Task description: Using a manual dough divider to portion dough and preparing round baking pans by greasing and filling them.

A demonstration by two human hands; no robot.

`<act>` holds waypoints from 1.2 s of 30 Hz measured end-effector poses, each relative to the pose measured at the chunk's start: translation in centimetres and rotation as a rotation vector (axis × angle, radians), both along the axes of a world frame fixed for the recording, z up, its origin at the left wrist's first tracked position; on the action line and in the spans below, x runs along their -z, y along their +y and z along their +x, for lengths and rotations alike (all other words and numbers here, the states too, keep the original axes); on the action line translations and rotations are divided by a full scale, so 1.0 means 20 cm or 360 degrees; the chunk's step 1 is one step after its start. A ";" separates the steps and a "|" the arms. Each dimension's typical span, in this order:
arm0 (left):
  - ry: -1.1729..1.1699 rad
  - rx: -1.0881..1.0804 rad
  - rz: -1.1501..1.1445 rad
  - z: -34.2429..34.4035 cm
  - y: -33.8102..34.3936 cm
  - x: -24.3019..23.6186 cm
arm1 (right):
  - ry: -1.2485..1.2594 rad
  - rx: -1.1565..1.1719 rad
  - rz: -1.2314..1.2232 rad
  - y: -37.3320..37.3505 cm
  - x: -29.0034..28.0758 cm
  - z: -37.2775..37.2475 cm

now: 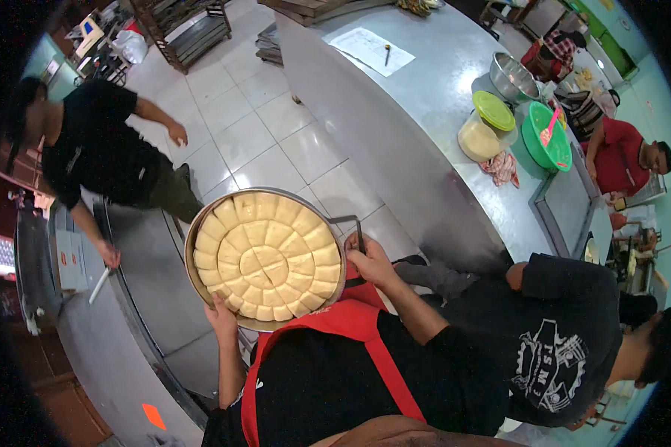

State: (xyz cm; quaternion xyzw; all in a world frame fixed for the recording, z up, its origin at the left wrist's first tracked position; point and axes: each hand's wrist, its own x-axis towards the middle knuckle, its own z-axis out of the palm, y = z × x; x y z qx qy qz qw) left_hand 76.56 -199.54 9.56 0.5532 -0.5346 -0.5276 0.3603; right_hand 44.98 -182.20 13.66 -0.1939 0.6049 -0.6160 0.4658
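Note:
A large round metal pan (189,270) is in front of my red apron, filled with pale dough cut into rings of wedges (265,257). My left hand (222,319) grips the pan's near-left rim, thumb over the edge; the fingers below are hidden. At the pan's right side, my right hand (373,262) is closed around the dark handle of a thin bent metal tool (358,223). The tool's other end reaches the pan's right rim. Whether this hand also bears the pan I cannot tell.
A person in black (101,149) stands at the left beside a metal counter (97,335), holding a white stick (99,286). Another black-shirted person (559,335) is close on my right. The right-hand steel table (425,89) bears a green basin (537,145), a steel bowl (511,78) and a lidded tub (479,138).

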 end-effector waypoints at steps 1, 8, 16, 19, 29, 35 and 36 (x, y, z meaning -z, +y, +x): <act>-0.0009 0.0021 0.0002 -0.04 -0.03 0.03 | -0.0060 -0.0066 -0.0032 -0.04 -0.02 -0.06; -0.0007 0.0130 0.0098 -0.73 -0.41 -0.06 | -0.0224 0.0193 -0.0158 -0.25 0.01 -0.51; -0.0027 0.0608 0.0053 -1.36 -0.95 0.15 | -0.0174 0.0548 -0.0197 -0.46 0.02 -0.92; 0.0101 0.0709 0.0197 -1.69 -1.15 0.17 | -0.0101 0.0705 -0.0164 -0.57 -0.02 -1.08; 0.0344 0.1406 0.0586 -2.78 -1.42 0.13 | -0.0631 0.0701 -0.1276 -0.78 -0.44 -1.63; 0.0207 0.2131 0.0808 -3.21 -1.16 0.03 | -0.0352 0.0582 -0.1625 -0.87 -0.85 -1.89; 0.0098 0.2232 0.1064 -3.29 -1.17 0.01 | -0.0287 0.0577 -0.1559 -0.89 -0.90 -1.96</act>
